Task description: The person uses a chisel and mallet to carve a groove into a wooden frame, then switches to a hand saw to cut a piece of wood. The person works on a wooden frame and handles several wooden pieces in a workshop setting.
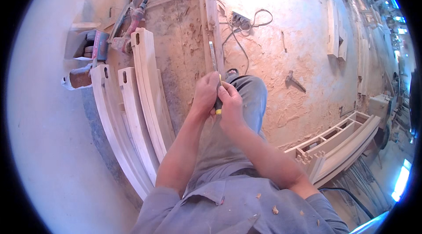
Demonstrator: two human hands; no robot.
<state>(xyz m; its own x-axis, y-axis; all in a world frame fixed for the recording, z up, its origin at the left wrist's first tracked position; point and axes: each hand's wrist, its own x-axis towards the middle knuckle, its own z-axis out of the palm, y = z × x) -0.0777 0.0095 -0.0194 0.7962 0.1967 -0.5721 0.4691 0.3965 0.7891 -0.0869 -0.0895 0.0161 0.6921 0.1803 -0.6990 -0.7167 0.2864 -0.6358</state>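
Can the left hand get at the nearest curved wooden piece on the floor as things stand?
Probably yes: the curved wooden piece lies just left of the left hand with nothing between, but both hands are wrapped around a yellow-handled chisel, so it must let go first.

Warm daylight lit the scene evenly; glare bleached the far sawdust beyond the hands, and fisheye edges bent and darkened.

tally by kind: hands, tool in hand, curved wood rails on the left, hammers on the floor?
Hands: 2, left hand and right hand, both gripping the tool
Yellow-and-black-handled tool: 1
Curved wooden rails: 3, side by side
Hammer: 1, on the sawdust floor
Total: 7
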